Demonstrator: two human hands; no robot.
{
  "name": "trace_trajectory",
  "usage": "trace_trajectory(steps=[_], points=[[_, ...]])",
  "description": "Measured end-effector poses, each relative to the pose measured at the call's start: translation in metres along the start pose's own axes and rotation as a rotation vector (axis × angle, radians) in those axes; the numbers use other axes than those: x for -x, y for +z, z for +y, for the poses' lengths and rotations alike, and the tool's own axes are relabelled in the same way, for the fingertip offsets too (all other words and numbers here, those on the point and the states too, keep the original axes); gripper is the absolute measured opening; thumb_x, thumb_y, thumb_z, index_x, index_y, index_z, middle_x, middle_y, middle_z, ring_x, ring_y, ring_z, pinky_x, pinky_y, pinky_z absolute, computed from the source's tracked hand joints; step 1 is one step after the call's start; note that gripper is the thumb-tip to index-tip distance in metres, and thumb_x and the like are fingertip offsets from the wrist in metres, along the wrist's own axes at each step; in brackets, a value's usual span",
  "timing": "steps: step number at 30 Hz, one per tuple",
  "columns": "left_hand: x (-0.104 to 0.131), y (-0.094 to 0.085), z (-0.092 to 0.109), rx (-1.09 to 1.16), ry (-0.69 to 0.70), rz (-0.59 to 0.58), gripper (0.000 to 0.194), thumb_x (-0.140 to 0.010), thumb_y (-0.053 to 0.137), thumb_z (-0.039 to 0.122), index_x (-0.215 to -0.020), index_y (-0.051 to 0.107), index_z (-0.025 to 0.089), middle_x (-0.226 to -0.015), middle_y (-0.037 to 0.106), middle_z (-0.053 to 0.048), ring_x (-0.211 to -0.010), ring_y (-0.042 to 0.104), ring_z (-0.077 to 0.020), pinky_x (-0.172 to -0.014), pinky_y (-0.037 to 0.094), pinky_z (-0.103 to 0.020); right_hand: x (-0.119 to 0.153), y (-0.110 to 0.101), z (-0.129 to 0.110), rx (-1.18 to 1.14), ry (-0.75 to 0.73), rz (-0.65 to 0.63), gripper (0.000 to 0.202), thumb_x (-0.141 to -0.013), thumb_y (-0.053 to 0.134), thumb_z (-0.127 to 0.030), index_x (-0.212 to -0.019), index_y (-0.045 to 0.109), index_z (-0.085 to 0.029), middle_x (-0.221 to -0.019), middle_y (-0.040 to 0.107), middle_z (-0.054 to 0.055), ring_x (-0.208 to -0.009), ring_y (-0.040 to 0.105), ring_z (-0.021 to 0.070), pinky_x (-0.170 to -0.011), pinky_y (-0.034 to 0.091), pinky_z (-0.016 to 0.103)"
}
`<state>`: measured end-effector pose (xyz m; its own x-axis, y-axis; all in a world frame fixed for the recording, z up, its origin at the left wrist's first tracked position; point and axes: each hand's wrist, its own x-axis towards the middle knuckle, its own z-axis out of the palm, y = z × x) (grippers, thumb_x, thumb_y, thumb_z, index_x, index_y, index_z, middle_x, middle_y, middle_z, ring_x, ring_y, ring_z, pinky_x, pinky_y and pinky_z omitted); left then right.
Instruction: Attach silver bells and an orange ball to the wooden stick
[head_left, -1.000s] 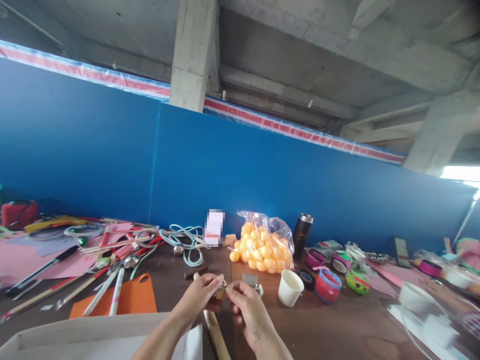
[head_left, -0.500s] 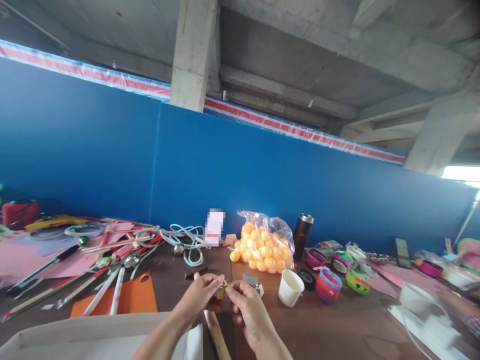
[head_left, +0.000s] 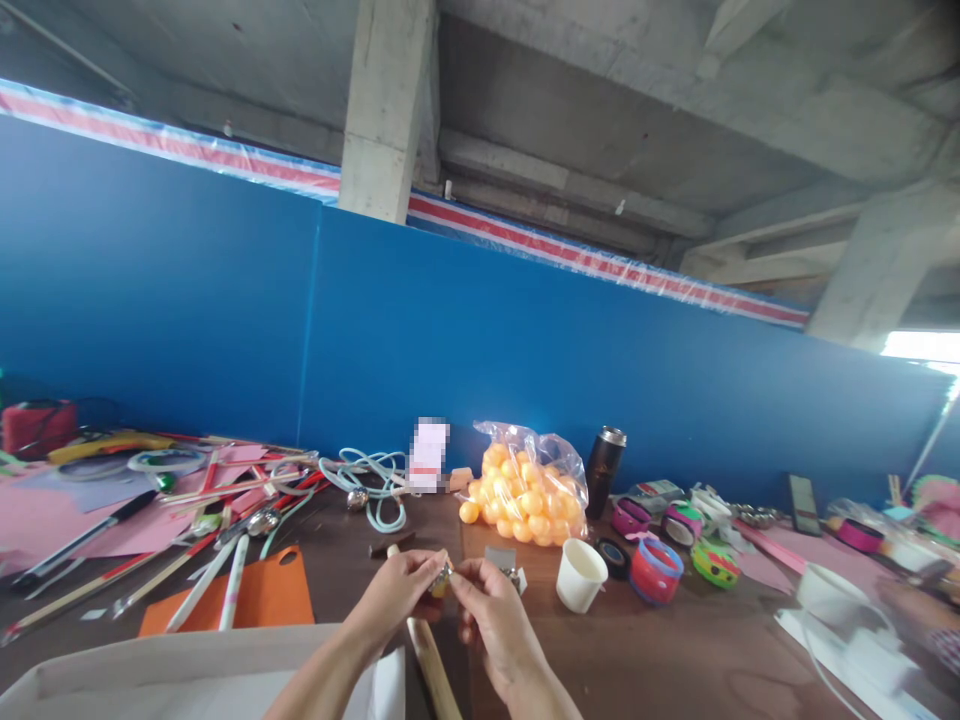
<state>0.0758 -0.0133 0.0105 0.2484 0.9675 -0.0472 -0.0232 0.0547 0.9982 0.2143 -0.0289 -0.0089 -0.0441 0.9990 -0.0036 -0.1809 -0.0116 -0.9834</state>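
Just above the table, a small shiny silver-and-yellow piece (head_left: 441,580) sits between my two hands, too small and covered to name. My left hand (head_left: 397,590) pinches it from the left with thumb and forefinger. From the other side my right hand (head_left: 495,610) closes its fingertips at the upper edge of the same piece; its other fingers are curled. Below them lies a hammer with a pale wooden handle (head_left: 431,670), its middle hidden by my hands. A small grey metal piece (head_left: 501,560) lies behind my right hand.
A white bin (head_left: 187,665) stands front left beside an orange sheet (head_left: 277,590). Behind are a bag of orange balls (head_left: 529,500) and a black flask (head_left: 605,470). A paper cup (head_left: 581,577) and tape rolls (head_left: 656,570) stand right. Another person's arm (head_left: 926,605) shows far right.
My right hand's fingertips have shifted slightly left and up, closer to my left fingertips. Both hands stay at the small piece; the table things have not moved.
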Motion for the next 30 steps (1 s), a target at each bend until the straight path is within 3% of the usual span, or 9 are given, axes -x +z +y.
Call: trace_trajectory(steps=[13,30], points=[[-0.0019,-0.0013,-0.0048,-0.001,0.006,0.009,0.057,-0.065,0.052,0.063,-0.084,0.068,0.012,-0.065,0.061,-0.004,-0.058,0.057,-0.0152,-0.056,0.049,-0.028,-0.0005,0.0004,0.0003,0.018,-0.023,-0.004,0.04,-0.065,0.071,-0.044,-0.091,0.062,-0.014,-0.066,0.057,0.0,-0.048,0.044,0.0077,-0.039,0.04,0.02],[-0.0006,-0.0006,-0.0044,-0.041,0.035,-0.015,0.052,-0.067,0.052,0.061,-0.082,0.069,0.014,-0.064,0.061,-0.003,-0.059,0.058,-0.0165,-0.057,0.049,-0.03,-0.0044,0.0004,0.0089,0.053,-0.036,-0.007,0.036,-0.07,0.067,-0.043,-0.091,0.06,-0.015,-0.065,0.057,0.0,-0.047,0.047,0.0087,-0.042,0.041,0.021]])
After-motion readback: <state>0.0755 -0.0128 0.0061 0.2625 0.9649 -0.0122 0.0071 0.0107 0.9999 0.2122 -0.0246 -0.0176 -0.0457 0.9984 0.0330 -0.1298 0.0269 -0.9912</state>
